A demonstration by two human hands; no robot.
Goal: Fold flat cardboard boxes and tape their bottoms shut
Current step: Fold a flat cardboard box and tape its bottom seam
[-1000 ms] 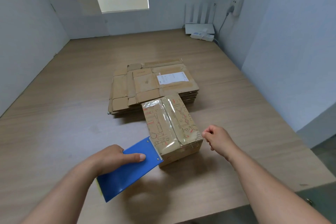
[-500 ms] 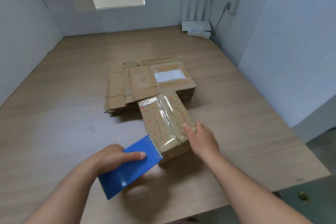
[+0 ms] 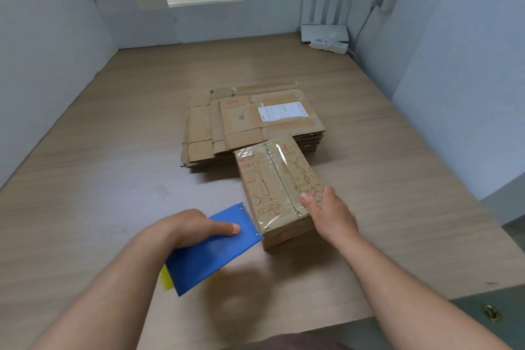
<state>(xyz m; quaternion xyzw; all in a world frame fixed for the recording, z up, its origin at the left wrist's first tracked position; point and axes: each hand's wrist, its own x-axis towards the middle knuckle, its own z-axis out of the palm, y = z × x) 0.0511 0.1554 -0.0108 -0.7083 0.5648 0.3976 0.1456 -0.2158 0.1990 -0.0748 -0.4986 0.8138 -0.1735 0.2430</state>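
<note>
bare packing room: flattened cartons (image 3: pixel 252 122) on wood table (image 3: pixel 113 179) (router (image 3: pixel 325 31) behind).

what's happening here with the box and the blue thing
A person is taping up a small cardboard box on the wooden table. The left hand grips a blue tape dispenser at the box's near left corner, while the right hand holds the near right corner, thumb on top. Clear tape already runs along the top seam. A stack of flat boxes waits just behind it.
</note>
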